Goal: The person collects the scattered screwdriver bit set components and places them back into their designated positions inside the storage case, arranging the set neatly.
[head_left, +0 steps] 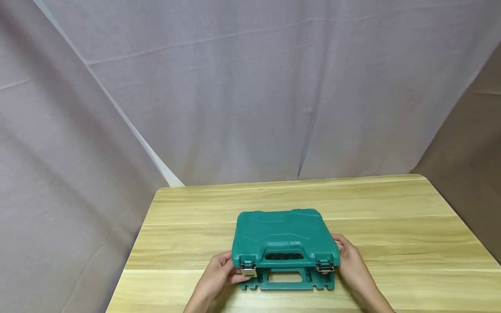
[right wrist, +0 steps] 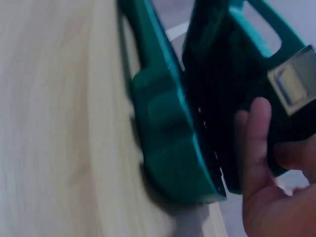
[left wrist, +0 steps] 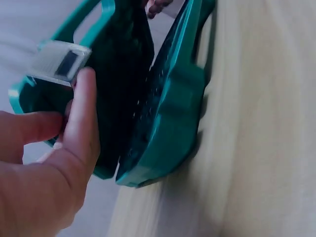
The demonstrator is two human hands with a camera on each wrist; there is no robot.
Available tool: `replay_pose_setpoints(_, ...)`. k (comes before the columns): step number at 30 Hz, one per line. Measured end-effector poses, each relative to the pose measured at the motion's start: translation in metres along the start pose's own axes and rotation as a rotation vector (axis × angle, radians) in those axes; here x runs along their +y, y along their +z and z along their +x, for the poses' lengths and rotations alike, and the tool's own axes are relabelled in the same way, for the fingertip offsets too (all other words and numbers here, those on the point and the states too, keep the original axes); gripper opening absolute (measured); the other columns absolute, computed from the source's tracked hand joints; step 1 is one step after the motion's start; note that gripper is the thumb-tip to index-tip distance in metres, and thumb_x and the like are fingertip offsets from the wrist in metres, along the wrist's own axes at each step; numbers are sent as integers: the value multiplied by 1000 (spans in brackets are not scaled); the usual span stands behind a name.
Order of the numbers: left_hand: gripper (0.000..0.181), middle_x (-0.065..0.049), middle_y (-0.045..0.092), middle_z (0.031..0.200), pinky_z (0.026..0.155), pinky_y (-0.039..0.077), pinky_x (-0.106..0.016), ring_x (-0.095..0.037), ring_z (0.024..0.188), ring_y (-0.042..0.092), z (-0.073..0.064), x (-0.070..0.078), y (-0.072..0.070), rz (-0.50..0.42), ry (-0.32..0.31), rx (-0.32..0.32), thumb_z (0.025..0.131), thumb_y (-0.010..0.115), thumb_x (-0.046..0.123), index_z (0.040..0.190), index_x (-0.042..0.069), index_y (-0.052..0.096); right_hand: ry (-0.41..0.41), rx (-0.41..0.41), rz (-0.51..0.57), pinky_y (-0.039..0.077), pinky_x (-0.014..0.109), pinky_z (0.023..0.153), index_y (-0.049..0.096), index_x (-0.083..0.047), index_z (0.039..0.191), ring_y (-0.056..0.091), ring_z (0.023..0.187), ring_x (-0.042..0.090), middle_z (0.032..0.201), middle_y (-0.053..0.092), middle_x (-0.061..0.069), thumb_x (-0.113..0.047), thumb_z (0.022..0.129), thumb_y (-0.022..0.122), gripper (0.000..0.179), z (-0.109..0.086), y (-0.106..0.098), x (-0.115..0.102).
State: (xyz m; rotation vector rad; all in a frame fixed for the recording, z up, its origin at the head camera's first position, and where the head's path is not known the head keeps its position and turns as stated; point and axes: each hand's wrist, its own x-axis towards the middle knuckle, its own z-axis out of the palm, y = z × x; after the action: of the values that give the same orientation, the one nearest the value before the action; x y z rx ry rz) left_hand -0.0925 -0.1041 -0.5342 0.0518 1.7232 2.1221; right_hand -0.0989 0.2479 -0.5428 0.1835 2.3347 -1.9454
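A green plastic carrying case (head_left: pixel 283 228) stands on the table with its lid partly raised and its handle side facing me. My left hand (head_left: pixel 216 274) grips the lid's front left corner, thumb and fingers pinching the edge beside a metal latch (left wrist: pixel 60 61). At the front right corner, my right hand (head_left: pixel 352 263) holds the lid edge near the other latch (right wrist: pixel 295 81). Both latches hang unfastened from the lid. In the wrist views the case base (left wrist: pixel 168 113) rests on the tabletop, and the dark inside shows between base and lid, its contents mostly in shadow.
The wood-grain table (head_left: pixel 188 226) spreads out around the case on all sides. Behind it hangs a pale grey curtain (head_left: pixel 250 95), with more cloth at the left and a brownish curtain (head_left: pixel 465 152) at the right.
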Motion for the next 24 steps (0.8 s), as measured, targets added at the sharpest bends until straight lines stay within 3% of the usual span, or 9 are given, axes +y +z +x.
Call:
replay_pose_setpoints(5,41,-13,77,113,85,62,-32,-14,94,76,-15,-1,7,-33,7,-9,108,40,3,141,-16,54,54,-41,-1,47,19,99,54,1,149,55,124,5,143,63,13,-25,113,50,44,-6,1,-2)
replay_pose_setpoints(10,46,-6,75,106,85,61,-29,-13,93,72,-24,1,12,-101,-39,19,108,41,17,139,-14,55,79,-52,41,51,21,96,51,5,150,59,118,4,144,63,16,-19,113,48,43,-10,1,0)
replay_pose_setpoints(13,52,-5,74,104,84,60,-26,-11,92,71,-27,3,15,-37,-48,53,112,48,30,137,-15,54,112,-49,82,56,24,91,48,7,151,64,113,6,144,63,18,-18,115,44,44,-13,1,1)
replay_pose_setpoints(16,57,-4,74,105,82,60,-26,-10,90,71,-27,4,17,39,-50,75,112,51,33,139,-17,52,137,-25,141,59,28,90,47,10,150,68,110,9,141,64,21,-15,116,39,43,-18,1,3)
replay_pose_setpoints(18,56,-5,74,104,83,61,-28,-11,90,72,-28,3,17,43,-62,71,112,50,33,138,-17,52,158,-19,193,60,31,89,46,12,149,71,108,12,139,65,21,-13,116,37,43,-23,1,5)
replay_pose_setpoints(24,55,-5,73,98,81,62,-28,-10,84,72,-32,-1,16,-27,-136,36,112,51,34,137,-14,54,178,-175,329,59,40,96,23,23,155,73,110,15,142,60,26,-9,116,32,50,-40,-10,11)
